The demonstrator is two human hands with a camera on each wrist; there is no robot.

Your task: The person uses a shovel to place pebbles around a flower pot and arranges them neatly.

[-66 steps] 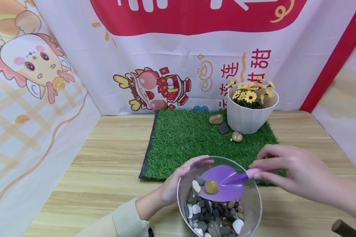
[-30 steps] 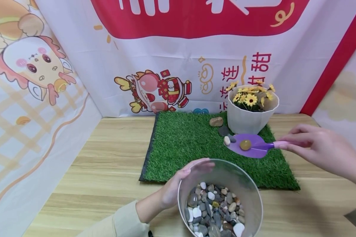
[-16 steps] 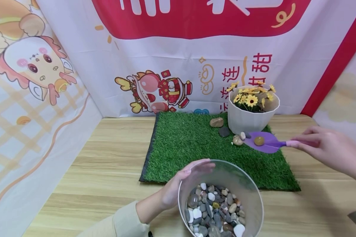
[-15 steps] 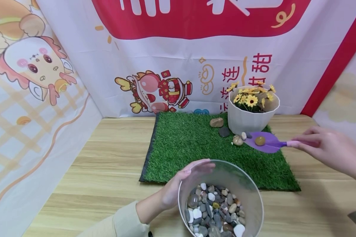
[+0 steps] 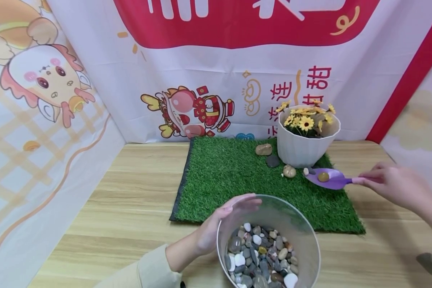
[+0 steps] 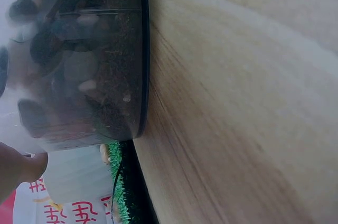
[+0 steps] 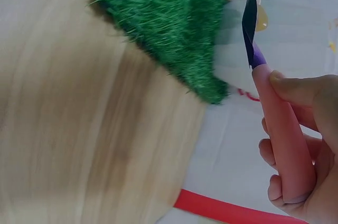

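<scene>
My right hand [image 5: 399, 186] grips the pink handle [image 7: 285, 134] of a small purple garden trowel [image 5: 333, 182]. An amber pebble [image 5: 323, 177] lies on its blade, with a white pebble [image 5: 306, 171] and a grey pebble [image 5: 311, 171] at the tip. The blade is low over the artificial grass mat [image 5: 223, 172], just in front of the white flowerpot [image 5: 302, 150]. My left hand [image 5: 212, 228] rests with extended fingers against the outside of a clear bucket [image 5: 315, 244]; the fingers show through its wall. Many mixed pebbles [image 5: 261, 256] cover the bucket's bottom.
Yellow flowers [image 5: 304, 122] stand in the pot. Beside it on the mat lie a brown stone [image 5: 263, 150], a dark flat stone [image 5: 273, 161] and a beige stone [image 5: 289, 171]. Printed cloth [image 5: 216, 88] walls the wooden table [image 5: 129, 192] at back and sides.
The trowel has come up out of the bucket with pebbles on it, travelled back and right, and dropped lower beside the pot's base. The left hand and bucket have stayed put.
</scene>
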